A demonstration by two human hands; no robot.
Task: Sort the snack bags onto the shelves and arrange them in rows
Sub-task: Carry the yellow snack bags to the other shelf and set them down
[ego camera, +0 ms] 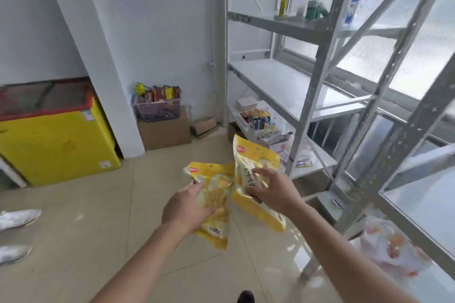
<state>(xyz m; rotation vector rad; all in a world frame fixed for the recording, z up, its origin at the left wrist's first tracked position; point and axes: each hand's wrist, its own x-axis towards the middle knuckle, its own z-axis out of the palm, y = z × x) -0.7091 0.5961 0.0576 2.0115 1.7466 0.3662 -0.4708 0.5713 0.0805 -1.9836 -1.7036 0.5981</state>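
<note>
snack bags fill both our hands, held out over the tiled floor in front of the metal shelves. our left hand grips one yellow snack bag, its fingers curled over the front of the pack with the thumb up near the top edge, so the bag hangs lengthwise from the hand. our right hand holds a second yellow bag, which stands taller and tilts toward the shelves; its fingers are spread across the clear front panel, thumb lower on the pack. the two bags overlap at their inner edges, between the hands.

just to the right and low, a pale plastic bag with orange pieces lies on the bottom shelf board near our right forearm. two white wrapped items rest on the floor at the far left edge.

farther on, the lower shelf carries a loose heap of small packets, and the middle shelf board is bare white. on the upper shelf stand a yellow bottle, some green containers and a blue and white bottle, blurred by motion.

against the back wall, a wire basket of snack packs sits on top of a cardboard box, with a smaller open box beside it. to the left of the white pillar stands a yellow chest freezer with a red-rimmed lid.
</note>
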